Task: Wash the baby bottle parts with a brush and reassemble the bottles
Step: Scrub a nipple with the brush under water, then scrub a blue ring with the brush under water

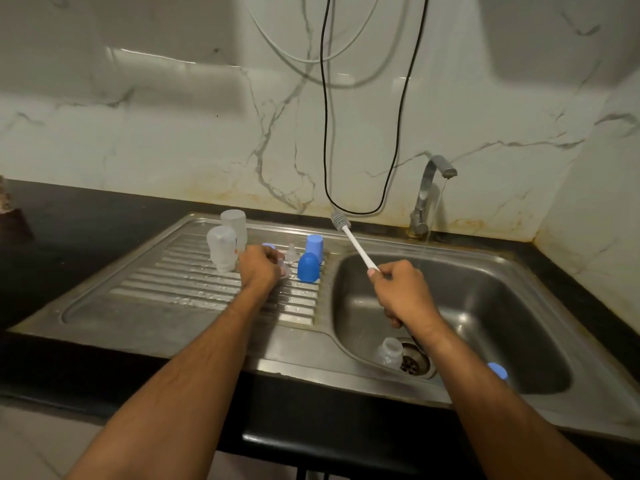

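2 hands: right hand [401, 292] grips the brush [353, 241]; left hand [260, 268] closes on a clear teat [284, 270].

It was a home kitchen. A stainless steel sink [540, 327] with a ribbed drainboard [194, 282] sat set into a black desk [86, 230]. A chrome tap [429, 192] ran a thin stream of water. White marble-patterned wall tiles [173, 133], stained along the bottom edge, backed it, and cables [325, 133] hung down the wall.
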`<state>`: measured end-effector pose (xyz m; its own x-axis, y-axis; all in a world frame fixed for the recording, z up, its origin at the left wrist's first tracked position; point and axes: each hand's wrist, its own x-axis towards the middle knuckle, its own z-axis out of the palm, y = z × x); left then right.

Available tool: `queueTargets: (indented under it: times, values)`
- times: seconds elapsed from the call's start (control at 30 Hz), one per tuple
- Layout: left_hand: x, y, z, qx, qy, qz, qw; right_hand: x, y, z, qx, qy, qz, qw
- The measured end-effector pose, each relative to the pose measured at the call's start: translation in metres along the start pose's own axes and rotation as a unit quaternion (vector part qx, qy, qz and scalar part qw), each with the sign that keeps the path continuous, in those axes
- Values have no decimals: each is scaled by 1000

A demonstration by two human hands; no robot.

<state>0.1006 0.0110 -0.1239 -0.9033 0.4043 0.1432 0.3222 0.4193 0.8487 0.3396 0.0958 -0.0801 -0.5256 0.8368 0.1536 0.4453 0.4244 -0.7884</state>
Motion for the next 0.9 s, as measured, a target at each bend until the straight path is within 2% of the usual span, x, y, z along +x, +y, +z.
queueTargets:
  times: [0.17, 0.9]
  values:
    - [2, 1, 2, -8, -23, 3, 1000, 1, 5, 4, 0, -4, 8, 1000]
    - [6, -1, 10, -45, -12, 4, 999, 6, 17, 3, -13, -8, 16, 1000]
